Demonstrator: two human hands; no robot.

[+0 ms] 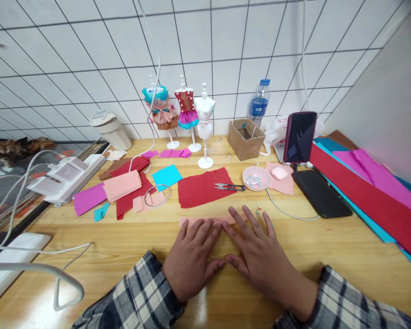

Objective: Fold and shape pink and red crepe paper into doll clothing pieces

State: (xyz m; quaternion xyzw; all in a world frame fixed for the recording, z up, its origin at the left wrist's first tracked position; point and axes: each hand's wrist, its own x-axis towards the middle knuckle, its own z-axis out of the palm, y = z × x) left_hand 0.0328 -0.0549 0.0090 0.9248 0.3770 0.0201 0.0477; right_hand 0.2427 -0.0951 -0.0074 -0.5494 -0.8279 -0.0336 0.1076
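Note:
A narrow strip of pale pink crepe paper (185, 222) lies flat on the wooden table. My left hand (195, 256) rests palm down, its fingertips on the strip's left part. Beside it, my right hand (256, 246) lies flat with fingers spread over the strip's right part. The fingers of both hands cover much of the strip. Just beyond them is a red crepe paper sheet (200, 189), with thread snips (230, 187) on its right end. A pink bowl (250, 186) of small shiny beads stands to the right of the snips.
Behind stand a bare white mini mannequin (204, 119) and two dressed ones. A cardboard box (246, 141), water bottle (259, 103) and upright phone (299, 137) are at the back right. Coloured paper pieces (123, 185) and a metal ring (157, 195) lie left; power strips (68, 178) sit further left.

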